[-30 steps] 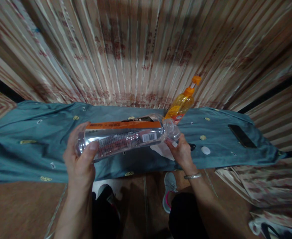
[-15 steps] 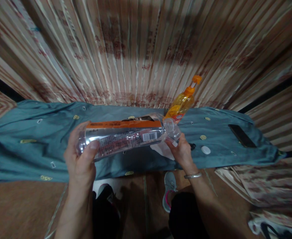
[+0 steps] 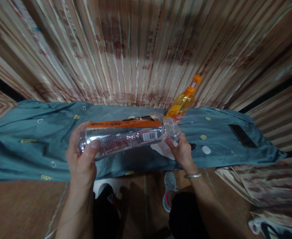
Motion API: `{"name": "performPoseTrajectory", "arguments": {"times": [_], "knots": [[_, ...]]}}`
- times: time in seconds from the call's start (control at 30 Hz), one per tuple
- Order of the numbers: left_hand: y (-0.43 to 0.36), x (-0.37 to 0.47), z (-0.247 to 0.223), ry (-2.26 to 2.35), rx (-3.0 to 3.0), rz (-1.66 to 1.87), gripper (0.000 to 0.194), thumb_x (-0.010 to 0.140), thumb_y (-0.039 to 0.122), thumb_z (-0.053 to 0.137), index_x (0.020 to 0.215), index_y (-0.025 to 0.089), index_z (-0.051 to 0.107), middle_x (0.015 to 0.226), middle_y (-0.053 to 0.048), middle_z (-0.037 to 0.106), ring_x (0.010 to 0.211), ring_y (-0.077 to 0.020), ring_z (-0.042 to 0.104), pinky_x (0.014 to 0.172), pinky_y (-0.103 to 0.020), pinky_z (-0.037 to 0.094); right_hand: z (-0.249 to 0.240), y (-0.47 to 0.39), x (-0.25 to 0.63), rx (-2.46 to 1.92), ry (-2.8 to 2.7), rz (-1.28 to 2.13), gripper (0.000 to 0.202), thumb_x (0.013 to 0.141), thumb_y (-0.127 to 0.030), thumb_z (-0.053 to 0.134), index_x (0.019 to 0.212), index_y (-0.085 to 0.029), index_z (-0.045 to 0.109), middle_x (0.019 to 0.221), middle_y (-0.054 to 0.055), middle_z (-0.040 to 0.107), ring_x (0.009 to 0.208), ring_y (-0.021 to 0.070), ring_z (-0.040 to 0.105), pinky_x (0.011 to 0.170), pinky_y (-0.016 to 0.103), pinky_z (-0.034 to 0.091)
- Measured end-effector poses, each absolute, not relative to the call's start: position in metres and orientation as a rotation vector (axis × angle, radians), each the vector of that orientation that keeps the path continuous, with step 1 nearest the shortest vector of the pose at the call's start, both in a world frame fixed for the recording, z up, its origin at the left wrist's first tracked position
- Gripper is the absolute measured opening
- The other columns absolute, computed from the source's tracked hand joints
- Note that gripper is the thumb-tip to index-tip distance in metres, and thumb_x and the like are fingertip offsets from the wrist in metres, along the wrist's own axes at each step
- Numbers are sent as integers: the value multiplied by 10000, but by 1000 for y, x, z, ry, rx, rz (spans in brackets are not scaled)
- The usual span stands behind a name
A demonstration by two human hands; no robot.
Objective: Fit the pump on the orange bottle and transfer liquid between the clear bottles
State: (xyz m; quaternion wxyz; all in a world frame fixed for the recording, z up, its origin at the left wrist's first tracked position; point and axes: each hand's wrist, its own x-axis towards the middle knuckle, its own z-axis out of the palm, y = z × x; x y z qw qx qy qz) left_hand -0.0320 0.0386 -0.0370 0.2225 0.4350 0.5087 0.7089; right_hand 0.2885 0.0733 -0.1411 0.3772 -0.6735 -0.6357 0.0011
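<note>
A clear plastic bottle (image 3: 126, 139) with an orange and silver label and a barcode lies sideways in the air between my hands. My left hand (image 3: 82, 151) is wrapped round its base, thumb on the near side. At the neck end, my right hand (image 3: 182, 149) grips the clear mouth part with its fingers; whether that part is a separate cap, I cannot tell. White paper or tissue (image 3: 163, 150) shows below the neck, partly hidden. Behind the neck stands a pump bottle (image 3: 182, 105) of yellow liquid with an orange top, its lower part covered.
A teal patterned cloth (image 3: 34, 129) covers the long surface. To the right lie a round white disc (image 3: 206, 150), a small black item (image 3: 193, 146) and a dark phone (image 3: 242, 135). A pleated curtain (image 3: 136, 49) hangs behind.
Almost nothing differs. Both hands keep the same hold on the bottle, apart from a very slight shift in the view.
</note>
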Motion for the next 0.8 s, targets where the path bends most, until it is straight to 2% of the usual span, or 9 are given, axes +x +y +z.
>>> {"name": "performPoseTrajectory", "arguments": {"times": [0.3,0.6,0.8], "knots": [[39,-34,-39,1401,1267,1961,533,658,514,794,1128,268,747,1093,-29,720,1009,-272,663,960,-450,503,-143,73,289,-1727,-1630,-24,628,902,-740,474,1163,-175,562,930,139,752,854,302,732,723,396,563],[41,-34,-39,1348,1157,1990,551,576,501,857,1072,274,786,1034,-14,736,952,-245,650,908,-405,481,-143,74,290,-1711,-1637,-11,607,907,-723,493,1156,-172,559,924,133,745,852,296,723,715,381,550],[41,-33,-39,1336,1180,1988,537,598,502,841,1077,269,775,1033,-13,726,942,-236,644,901,-395,483,-141,73,289,-1742,-1629,28,609,893,-710,523,1166,-166,559,948,142,742,866,302,721,729,384,548]]}}
